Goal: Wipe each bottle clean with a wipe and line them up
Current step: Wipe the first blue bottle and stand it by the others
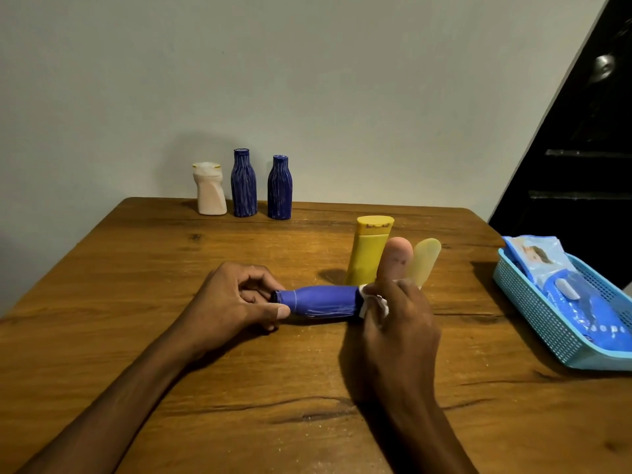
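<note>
A blue bottle (321, 301) lies on its side just above the wooden table (171, 268). My left hand (236, 299) pinches its neck end. My right hand (396, 319) grips a white wipe (374, 301) pressed against the bottle's base. Behind my right hand stand a yellow bottle (369, 251), a peach tube (395, 256) and a pale yellow tube (425, 260). At the table's far edge a white bottle (209, 189) and two dark blue bottles (244, 184) (279, 189) stand in a row, streaked with white.
A light blue mesh basket (547, 323) at the table's right edge holds a pack of wipes (533, 258) and a blue packet. A grey wall rises behind the table, and a dark door stands at the right.
</note>
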